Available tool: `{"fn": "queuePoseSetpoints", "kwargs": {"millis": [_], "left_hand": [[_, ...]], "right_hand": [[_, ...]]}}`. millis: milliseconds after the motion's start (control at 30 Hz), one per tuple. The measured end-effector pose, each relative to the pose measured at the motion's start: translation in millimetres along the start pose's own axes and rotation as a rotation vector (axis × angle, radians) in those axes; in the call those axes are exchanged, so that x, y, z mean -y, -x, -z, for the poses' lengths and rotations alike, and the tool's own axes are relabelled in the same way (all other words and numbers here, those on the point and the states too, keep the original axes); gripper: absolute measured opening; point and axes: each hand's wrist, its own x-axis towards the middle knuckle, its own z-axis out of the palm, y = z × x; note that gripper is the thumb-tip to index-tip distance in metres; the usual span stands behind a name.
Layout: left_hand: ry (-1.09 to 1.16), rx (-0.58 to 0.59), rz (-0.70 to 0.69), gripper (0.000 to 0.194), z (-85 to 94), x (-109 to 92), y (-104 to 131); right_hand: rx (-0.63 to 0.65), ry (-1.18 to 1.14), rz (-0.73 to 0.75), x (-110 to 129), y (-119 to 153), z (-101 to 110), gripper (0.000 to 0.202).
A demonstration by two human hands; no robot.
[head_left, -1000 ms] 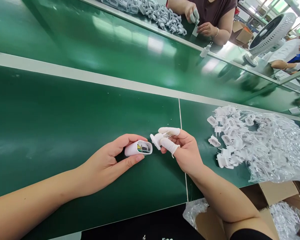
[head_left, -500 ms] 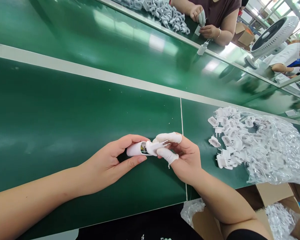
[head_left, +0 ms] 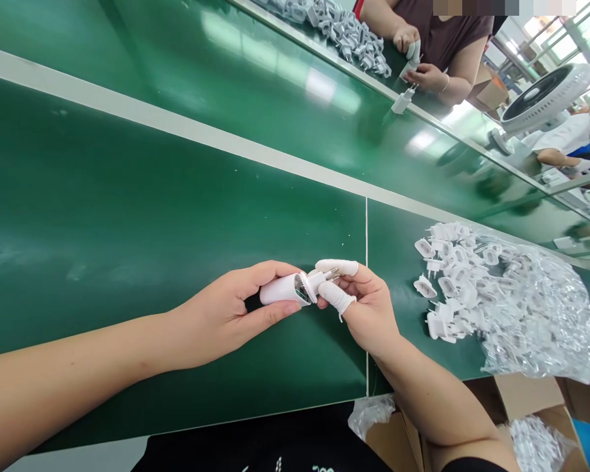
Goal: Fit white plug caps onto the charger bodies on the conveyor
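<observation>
Between thumb and fingers, my left hand [head_left: 246,308] grips a white charger housing [head_left: 278,290] lying sideways, its open end to the right. A bit of circuit board shows inside that opening. My right hand [head_left: 358,295], with white finger cots on thumb and forefinger, pinches a white plug cap [head_left: 315,282] with two metal pins pointing right. The cap stands tilted at the mouth of the housing, touching its edge, with a gap still visible on the near side. Both hands are just above the green table.
At right, loose white plug caps [head_left: 447,288] spill from a clear plastic bag [head_left: 541,314]. Cardboard boxes [head_left: 531,396] stand below the table edge. Across the table, a co-worker's hands [head_left: 425,75] hold a white part, near a pile of white parts [head_left: 347,33] and a fan [head_left: 545,98].
My right hand has brought the plug cap against the housing's mouth and turned it more squarely to the opening. The whole view has shifted slightly.
</observation>
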Motion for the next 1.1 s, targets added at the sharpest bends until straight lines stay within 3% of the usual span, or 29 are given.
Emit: {"fn": "queuePoseSetpoints", "kwargs": {"millis": [467, 667, 867, 967, 1100], "left_hand": [[-0.033, 0.018, -0.005, 0.04, 0.8, -0.9, -0.6], [-0.052, 0.019, -0.016, 0.039, 0.9, 0.1, 0.4], [-0.046, 0.021, -0.008, 0.041, 0.0, 0.8, 1.3], [-0.021, -0.005, 0.007, 0.043, -0.2, 0.5, 2.4], [0.023, -0.079, -0.013, 0.041, 0.9, 1.9, 1.6]], "right_hand": [[0.024, 0.163, 0.179, -8.5, 7.6, -0.5, 0.019], [-0.045, 0.305, 0.369, -9.1, 8.9, -1.8, 0.022], [-0.1, 0.451, 0.447, -5.8, 8.8, -1.8, 0.021], [-0.094, 0.381, 0.405, -3.9, 9.6, 0.2, 0.014], [-0.081, 0.068, 0.269, 2.6, 5.9, 5.5, 0.017]]}}
